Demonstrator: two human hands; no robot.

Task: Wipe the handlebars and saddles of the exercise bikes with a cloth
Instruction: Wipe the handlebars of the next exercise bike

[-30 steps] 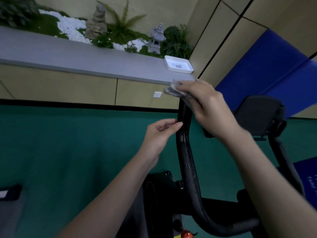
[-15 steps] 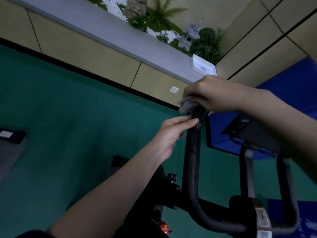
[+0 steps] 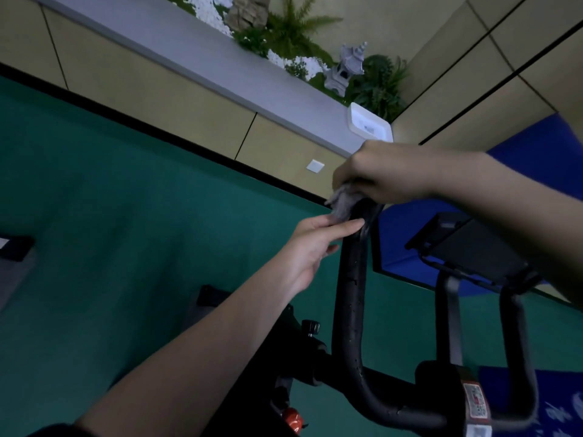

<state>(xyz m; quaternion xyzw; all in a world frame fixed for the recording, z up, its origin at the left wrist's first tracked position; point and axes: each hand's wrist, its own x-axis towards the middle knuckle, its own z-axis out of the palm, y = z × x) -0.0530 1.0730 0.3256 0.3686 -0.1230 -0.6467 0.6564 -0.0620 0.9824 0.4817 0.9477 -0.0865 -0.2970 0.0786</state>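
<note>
Cloth (image 3: 340,201), grey and crumpled, sits on the very tip of the exercise bike's left handlebar prong (image 3: 351,294), bunched under the right hand (image 3: 385,175). That hand's grip is curled down over the cloth and the bar end, clamping the one against the other. A tuft of cloth pokes out from under the knuckles at about eight o'clock.

The left hand (image 3: 315,247) reaches in from seven o'clock with its grip spread flat rather than closed. The fingers are straight and held side by side, and their tips lie against the bar just under the cloth. What the thumb is doing I cannot tell.

The prong is black and padded. It stands nearly upright, bends at its foot and runs across towards four o'clock to join the right prong (image 3: 517,342). A black console (image 3: 473,247) sits on a stem between the two, at three o'clock from the left hand. Low on the frame, at six o'clock, there is a red knob (image 3: 293,419).

Green floor (image 3: 126,216) lies all around the bike. Beyond it a grey worktop (image 3: 189,48) runs along the wall. On it a white tray (image 3: 369,123) sits at twelve o'clock from the right hand, close above the knuckles. A small stone lantern (image 3: 345,69) stands among ferns (image 3: 293,29) at eleven o'clock from the tray. A blue mat (image 3: 552,152) leans on the wall at three o'clock.
</note>
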